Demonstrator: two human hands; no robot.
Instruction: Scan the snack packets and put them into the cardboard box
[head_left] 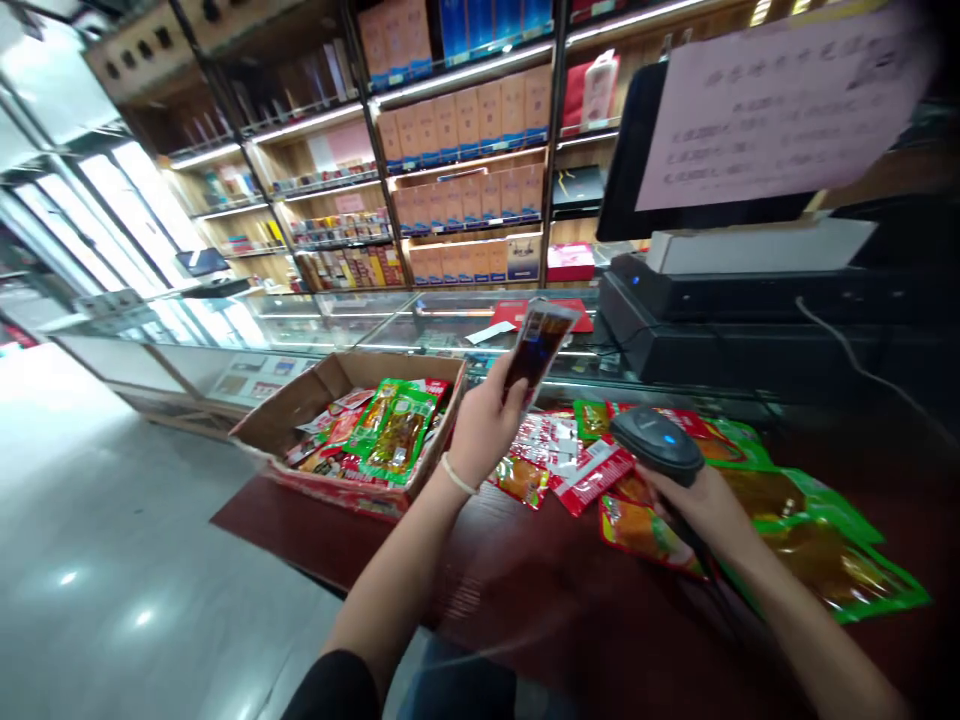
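My left hand [484, 420] grips a dark snack packet with clear edges [541, 345], raised above the counter. In my right hand [694, 495] is a black barcode scanner [656, 440] with a small blue light on top. Below and around the scanner lie several red and white packets [596, 473] and orange-and-red food packets [641, 530]. Larger green-edged food pouches [840, 565] lie to the right, partly behind my right forearm. Left of my left hand stands an open cardboard box [281, 410] holding green pouches [397, 435] and other red packets.
A monitor [626, 150] with a pink handwritten sheet [772, 110] stands on a black cash drawer [675, 320] at the right. Behind are a glass display counter [337, 315] and shelves of boxed goods [465, 120]. The dark red counter [525, 590] ends at the left above a grey floor.
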